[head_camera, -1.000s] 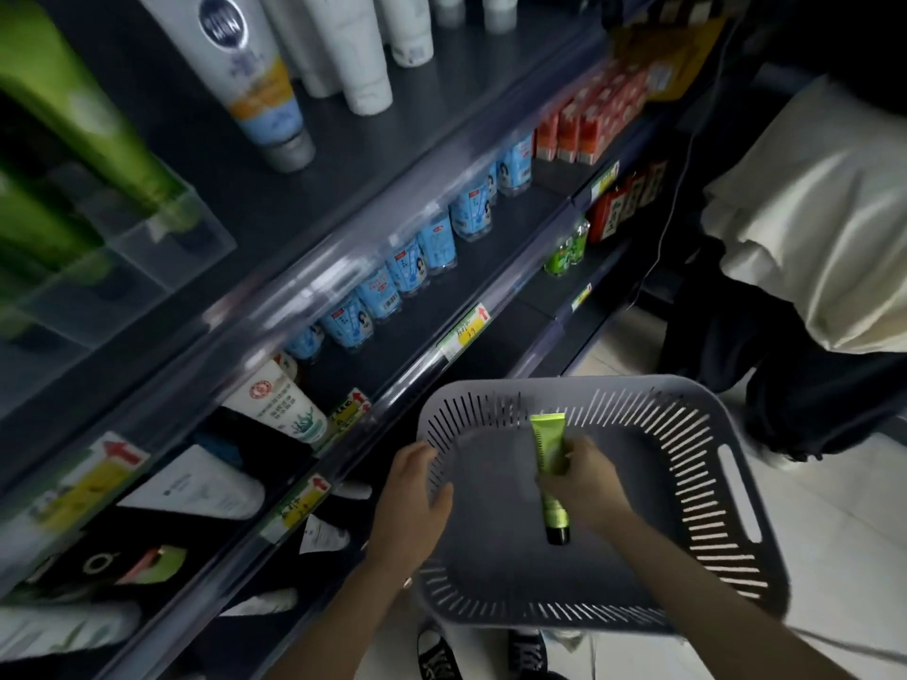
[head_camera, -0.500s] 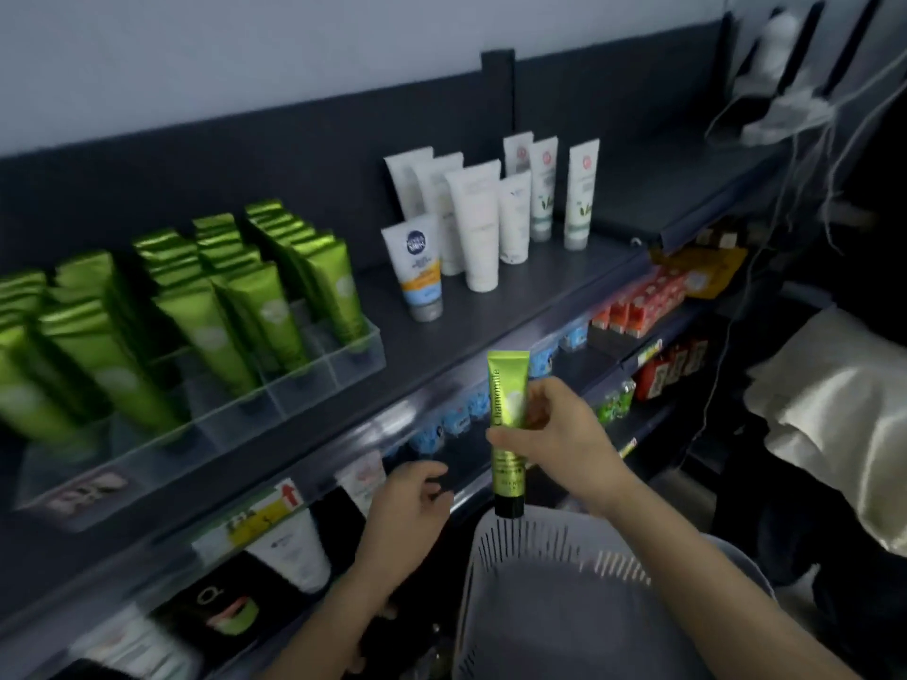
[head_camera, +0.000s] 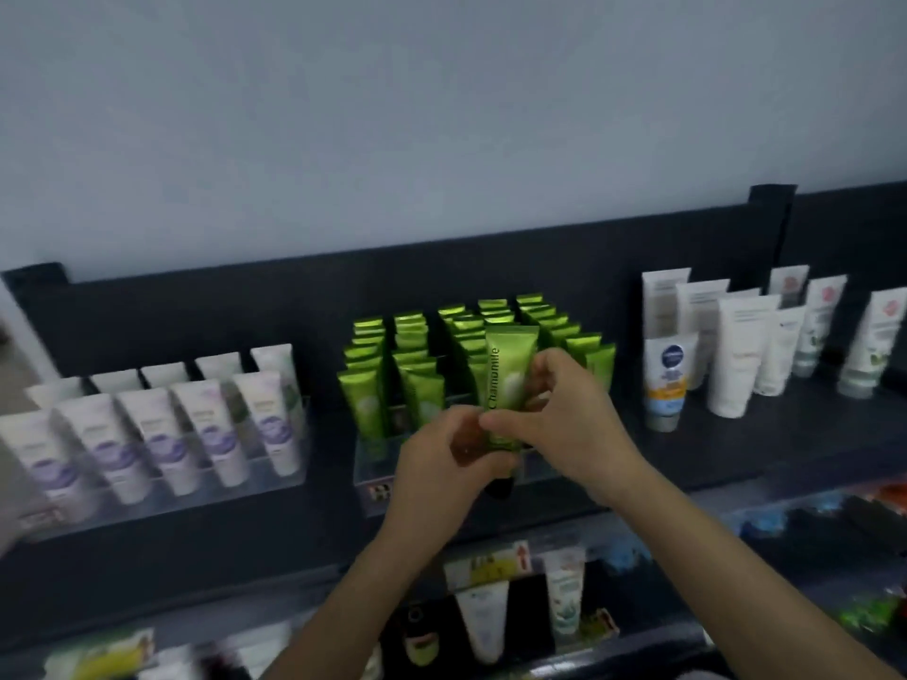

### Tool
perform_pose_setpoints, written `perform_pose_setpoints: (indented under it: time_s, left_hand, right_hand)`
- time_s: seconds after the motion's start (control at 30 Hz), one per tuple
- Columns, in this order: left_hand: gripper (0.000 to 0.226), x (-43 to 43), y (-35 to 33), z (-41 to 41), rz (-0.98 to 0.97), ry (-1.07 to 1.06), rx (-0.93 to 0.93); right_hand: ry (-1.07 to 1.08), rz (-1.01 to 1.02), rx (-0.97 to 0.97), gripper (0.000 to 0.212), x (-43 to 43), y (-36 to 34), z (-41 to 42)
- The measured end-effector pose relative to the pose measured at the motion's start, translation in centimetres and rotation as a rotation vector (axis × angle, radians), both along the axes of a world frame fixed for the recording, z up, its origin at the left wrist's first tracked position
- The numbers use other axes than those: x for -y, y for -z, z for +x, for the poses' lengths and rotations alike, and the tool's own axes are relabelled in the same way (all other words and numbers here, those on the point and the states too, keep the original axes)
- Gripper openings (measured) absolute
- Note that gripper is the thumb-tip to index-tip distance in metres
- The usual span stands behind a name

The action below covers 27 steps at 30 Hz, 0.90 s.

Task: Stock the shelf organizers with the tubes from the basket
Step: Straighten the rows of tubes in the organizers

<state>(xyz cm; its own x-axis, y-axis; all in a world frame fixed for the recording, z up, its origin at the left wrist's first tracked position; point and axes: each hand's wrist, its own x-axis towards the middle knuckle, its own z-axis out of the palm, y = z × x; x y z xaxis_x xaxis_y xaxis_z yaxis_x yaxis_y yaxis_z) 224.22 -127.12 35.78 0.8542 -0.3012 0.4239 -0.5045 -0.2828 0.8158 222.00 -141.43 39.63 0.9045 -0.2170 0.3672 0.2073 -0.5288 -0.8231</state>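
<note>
The left hand and right hand each have a closed grip on one upright green tube, held at the front edge of the crowded clear organizer, with bare shelf to its right.

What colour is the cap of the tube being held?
Black cap on a green tube; head view.

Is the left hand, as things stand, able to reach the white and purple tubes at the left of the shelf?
Probably yes for reach: nothing stands between the left hand and the white and purple tubes. But it is busy, holding the green tube with the right hand.
</note>
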Motion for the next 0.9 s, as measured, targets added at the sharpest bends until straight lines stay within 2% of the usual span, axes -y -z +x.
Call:
perform_pose_setpoints:
  time_s: [0.13,0.23,0.4,0.53,0.63,0.8,0.9]
  left_hand:
    - [0.033,-4.9,-0.8,2.2,0.05,-0.116,0.074]
    - [0.024,-7.9,-0.4,4.5,0.14,-0.181,0.056]
    - [0.018,-10.4,1.4,7.2,0.225,-0.165,0.006]
    - [0.019,-11.6,2.6,9.0,0.281,-0.166,0.024]
    - [0.024,-12.5,2.5,9.7,0.227,-0.122,0.04]
    - [0.007,-13.9,1.2,10.6,0.114,-0.118,0.188]
    - [0.009,-14.4,0.6,11.1,0.113,-0.143,0.277]
  right_hand:
    - [-0.091,-0.015,0.061,0.04,-4.0,-1.6,2.7]
    - [-0.154,0.004,0.1,0.033,-6.0,-2.8,5.0]
    - [-0.195,-0.452,0.104,0.014,-9.2,-3.0,7.8]
    - [-0.161,-0.516,0.043,0.016,-10.4,-2.2,9.4]
    - [-0.172,-0.582,-0.004,0.02,-10.9,-1.2,10.2]
    - [-0.163,-0.633,-0.032,0.017,-11.3,0.0,11.0]
    - [-0.136,-0.659,-0.026,0.021,-11.1,0.0,11.2]
